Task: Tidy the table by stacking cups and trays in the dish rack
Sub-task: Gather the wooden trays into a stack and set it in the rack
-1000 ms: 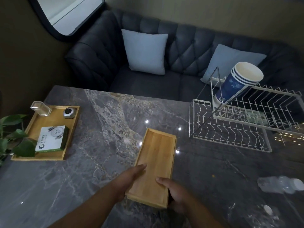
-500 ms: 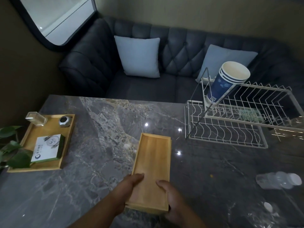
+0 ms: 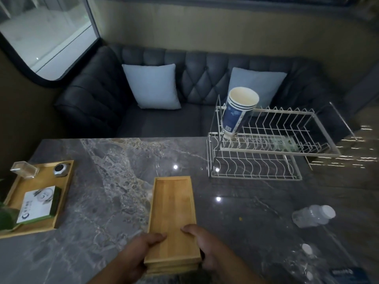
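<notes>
A stack of narrow wooden trays [image 3: 173, 210] lies lengthwise on the marble table in front of me. My left hand [image 3: 139, 253] grips its near left corner, thumb on top. My right hand [image 3: 205, 247] grips the near right corner, thumb over the rim. The white wire dish rack [image 3: 254, 160] stands at the far right of the table. A stack of blue and white paper cups [image 3: 238, 111] leans tilted in the rack's left end, mouths pointing up.
A larger wooden tray [image 3: 61, 193] at the left edge holds a white and green box, a clear box and a small round device. A clear plastic bottle [image 3: 313, 216] lies on its side at the right. A dark sofa with two pillows runs behind the table.
The trays have turned to lie straighter and nearer to me, both hands still on their near end. The view has tilted up, showing more of the sofa and wall.
</notes>
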